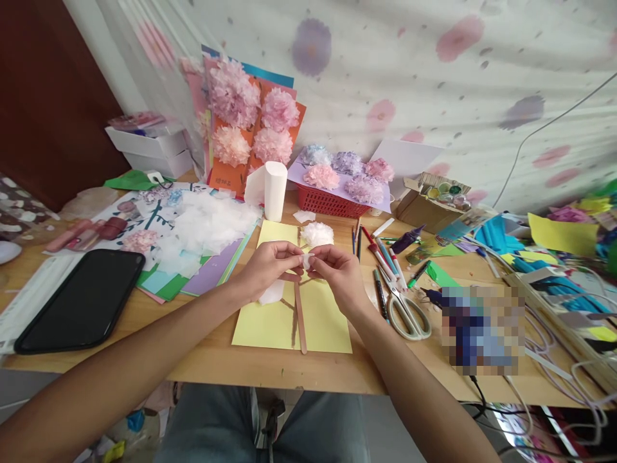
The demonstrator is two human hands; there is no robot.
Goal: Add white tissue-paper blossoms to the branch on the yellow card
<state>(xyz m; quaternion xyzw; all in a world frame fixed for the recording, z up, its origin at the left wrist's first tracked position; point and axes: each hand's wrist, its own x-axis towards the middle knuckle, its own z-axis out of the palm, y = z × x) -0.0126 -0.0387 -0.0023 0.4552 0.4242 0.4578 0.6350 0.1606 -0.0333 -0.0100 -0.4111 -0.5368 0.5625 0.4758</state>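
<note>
My left hand [274,269] and my right hand [337,273] meet above a yellow sheet of paper [325,321]. Between their pinched fingertips is a small piece of white tissue paper [306,260]. A white tissue flower [317,235] lies on the sheet just beyond my fingers. Below my hands, a brown wooden craft stick [301,318] rests lengthwise on the paper beside a drawn brown branch. Another white tissue piece [271,293] lies under my left hand, partly hidden by it.
Scissors [407,312], markers [385,260] and a blurred-out object [482,331] with cables are on the right. At left lie a black tablet [81,299] and a white tissue pile [207,222]. Behind stand a white roll [276,193] and a red basket [332,202] under paper flowers.
</note>
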